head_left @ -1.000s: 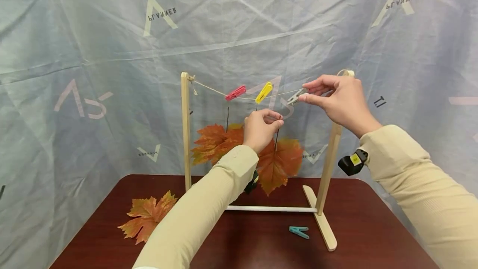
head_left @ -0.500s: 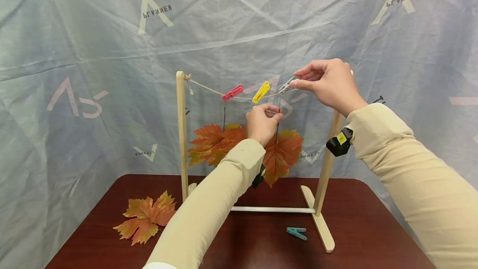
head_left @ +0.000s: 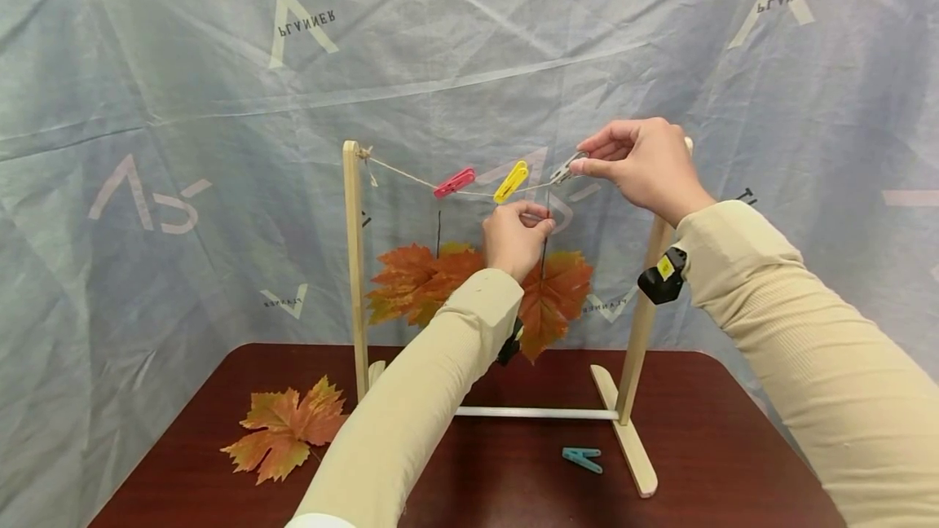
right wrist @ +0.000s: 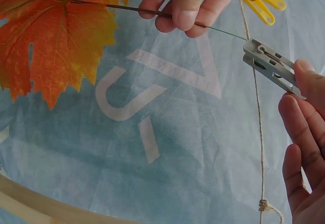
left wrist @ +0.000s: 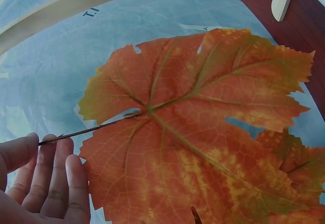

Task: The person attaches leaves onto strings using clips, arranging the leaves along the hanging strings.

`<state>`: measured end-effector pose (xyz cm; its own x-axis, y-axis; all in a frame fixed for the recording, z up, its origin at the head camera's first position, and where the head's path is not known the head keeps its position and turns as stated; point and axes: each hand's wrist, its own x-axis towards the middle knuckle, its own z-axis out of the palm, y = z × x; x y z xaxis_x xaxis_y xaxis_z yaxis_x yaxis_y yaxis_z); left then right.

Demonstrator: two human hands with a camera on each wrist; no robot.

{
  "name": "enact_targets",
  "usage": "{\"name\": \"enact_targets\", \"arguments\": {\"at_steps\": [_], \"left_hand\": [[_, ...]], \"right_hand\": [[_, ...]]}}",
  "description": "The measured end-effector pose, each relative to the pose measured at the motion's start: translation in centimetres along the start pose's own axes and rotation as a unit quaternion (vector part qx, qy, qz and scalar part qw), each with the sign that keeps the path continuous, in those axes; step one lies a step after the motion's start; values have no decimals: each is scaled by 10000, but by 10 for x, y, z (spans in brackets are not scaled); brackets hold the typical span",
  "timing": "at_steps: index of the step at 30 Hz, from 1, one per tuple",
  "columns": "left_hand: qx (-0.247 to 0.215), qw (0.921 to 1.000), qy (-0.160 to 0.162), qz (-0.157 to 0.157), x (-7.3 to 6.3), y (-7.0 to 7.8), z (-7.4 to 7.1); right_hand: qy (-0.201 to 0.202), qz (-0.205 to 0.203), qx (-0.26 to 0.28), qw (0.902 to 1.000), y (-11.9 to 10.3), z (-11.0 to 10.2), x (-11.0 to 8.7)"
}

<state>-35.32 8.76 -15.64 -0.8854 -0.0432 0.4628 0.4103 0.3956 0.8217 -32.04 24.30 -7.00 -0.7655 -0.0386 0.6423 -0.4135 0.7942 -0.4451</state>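
My left hand pinches the dark stem of an orange maple leaf between thumb and fingertips, and the leaf hangs below. My right hand pinches the handle end of a grey clothespin. The clothespin's nose is at the string, where the stem's thin tip meets it; whether both are clamped I cannot tell. Further left on the string sit a yellow clothespin and a pink clothespin. Orange leaves hang below these, partly behind my left hand.
A wooden frame with a left post and right post carries the string; a white bar joins them low down. On the dark red table lie a loose leaf, left, and a blue clothespin, near the right foot.
My right hand has moved left along the string, bringing the grey clothespin to the stem tip. The left hand, still pinching the stem, has risen slightly. During the last half second both hands barely move.
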Motion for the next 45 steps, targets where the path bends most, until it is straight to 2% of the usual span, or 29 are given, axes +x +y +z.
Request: {"name": "enact_targets", "arguments": {"at_steps": [10, 15, 19, 22, 25, 29, 33, 38, 41, 45], "left_hand": [[44, 9999, -36, 96, 1, 1, -1], [82, 9997, -105, 196, 2, -3, -4], [47, 9993, -311, 188, -2, -7, -10], [-17, 9985, -527, 154, -8, -9, -16], [28, 9976, -650, 234, -13, -9, -24], [108, 9961, -679, 556, -20, -12, -34], [75, 9940, -658, 874, -27, -17, -45], [22, 9911, -654, 1155, -37, -28, -64], [77, 9897, -725, 1231, -42, -37, -77], [205, 9878, -784, 1333, -49, -51, -95]], "right_hand": [[-149, -89, -171, 9997, -3, 4, -2], [-493, -6, -166, 9986, -6, 5, -3], [-744, 43, -109, 9972, -6, 8, -6], [-776, 35, -196, 9968, -7, 10, -8], [-652, -69, -314, 9974, -8, 12, -11], [-313, -373, -287, 9984, -7, 17, -18], [233, -712, -154, 9971, -2, 23, -29], [903, -1208, -142, 9885, 9, 33, -46], [1005, -1387, -176, 9851, 16, 38, -58], [879, -1429, -189, 9857, 29, 44, -74]]}}
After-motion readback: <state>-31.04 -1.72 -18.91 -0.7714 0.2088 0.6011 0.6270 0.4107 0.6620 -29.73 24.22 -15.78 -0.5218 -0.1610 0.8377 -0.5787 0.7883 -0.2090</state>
